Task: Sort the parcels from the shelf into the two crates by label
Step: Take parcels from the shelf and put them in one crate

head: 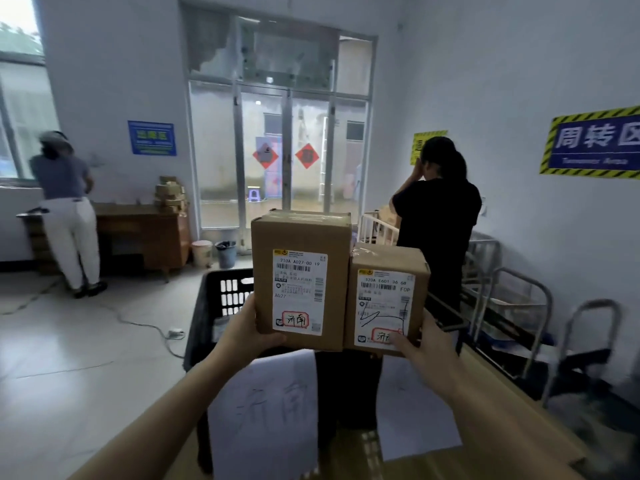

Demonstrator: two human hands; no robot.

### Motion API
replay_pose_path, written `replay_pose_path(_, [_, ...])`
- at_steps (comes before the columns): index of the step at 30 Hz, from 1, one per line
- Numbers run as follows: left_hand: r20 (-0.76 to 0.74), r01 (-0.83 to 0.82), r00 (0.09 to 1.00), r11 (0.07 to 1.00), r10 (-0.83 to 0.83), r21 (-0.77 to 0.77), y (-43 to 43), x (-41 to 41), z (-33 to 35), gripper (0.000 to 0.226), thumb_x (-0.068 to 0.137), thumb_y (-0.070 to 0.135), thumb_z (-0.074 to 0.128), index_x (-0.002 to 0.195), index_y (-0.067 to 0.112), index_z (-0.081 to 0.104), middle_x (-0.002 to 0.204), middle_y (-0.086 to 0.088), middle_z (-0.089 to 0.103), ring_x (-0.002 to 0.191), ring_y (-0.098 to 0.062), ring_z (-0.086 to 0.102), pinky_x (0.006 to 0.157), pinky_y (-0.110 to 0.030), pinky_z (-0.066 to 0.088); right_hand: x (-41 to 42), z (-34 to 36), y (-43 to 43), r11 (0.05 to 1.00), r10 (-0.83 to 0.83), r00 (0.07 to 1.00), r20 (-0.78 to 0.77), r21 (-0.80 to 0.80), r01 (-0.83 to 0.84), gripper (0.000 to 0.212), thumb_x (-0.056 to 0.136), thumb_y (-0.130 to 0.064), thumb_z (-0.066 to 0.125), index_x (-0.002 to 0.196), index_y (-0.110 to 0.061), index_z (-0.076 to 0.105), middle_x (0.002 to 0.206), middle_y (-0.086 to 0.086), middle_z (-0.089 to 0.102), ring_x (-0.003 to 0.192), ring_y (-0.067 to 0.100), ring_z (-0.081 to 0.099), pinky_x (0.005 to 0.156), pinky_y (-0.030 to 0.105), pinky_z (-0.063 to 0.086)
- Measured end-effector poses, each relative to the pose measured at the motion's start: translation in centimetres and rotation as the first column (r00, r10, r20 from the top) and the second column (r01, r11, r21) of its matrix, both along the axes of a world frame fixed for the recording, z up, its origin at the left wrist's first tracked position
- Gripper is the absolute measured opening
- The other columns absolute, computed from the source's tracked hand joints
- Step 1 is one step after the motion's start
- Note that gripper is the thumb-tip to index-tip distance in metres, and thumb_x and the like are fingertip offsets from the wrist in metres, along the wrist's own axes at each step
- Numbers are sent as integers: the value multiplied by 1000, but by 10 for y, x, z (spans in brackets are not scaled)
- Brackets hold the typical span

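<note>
My left hand (247,332) grips the lower left corner of a tall brown cardboard parcel (300,233), whose white shipping label carries red-boxed handwriting. My right hand (420,344) holds a smaller brown parcel (388,261) by its lower right corner, thumb over its red-boxed mark. The two parcels are held side by side, touching, labels facing me, above a black slotted crate (225,292). A white paper sign (266,410) with handwritten characters hangs on the near side of that crate. A second white sheet (412,417) hangs to the right on another dark crate, mostly hidden.
A person in black (436,216) stands just beyond the parcels at right. Another person (67,209) stands at a wooden desk (145,233) far left. Metal trolleys (519,306) line the right wall. A cable and power strip (175,332) lie on the floor left of the crate.
</note>
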State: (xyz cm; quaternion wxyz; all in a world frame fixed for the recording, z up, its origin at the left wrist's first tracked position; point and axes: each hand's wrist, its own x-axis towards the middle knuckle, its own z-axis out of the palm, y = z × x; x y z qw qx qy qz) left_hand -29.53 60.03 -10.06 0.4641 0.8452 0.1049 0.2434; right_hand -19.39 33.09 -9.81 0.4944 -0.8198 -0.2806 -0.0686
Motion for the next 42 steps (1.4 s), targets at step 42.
replay_pose_path(42, [-804,-411,591,883,69,-227,179,114,-141,73,62,8,83,123,10,43,122,-5,57,120,-24,51,103,-38,44,213,-122,256,657,38,682,-730,-496,-568,17,78,-6,70,91,-13,63,93,0,68,88,12,64,72,21,51])
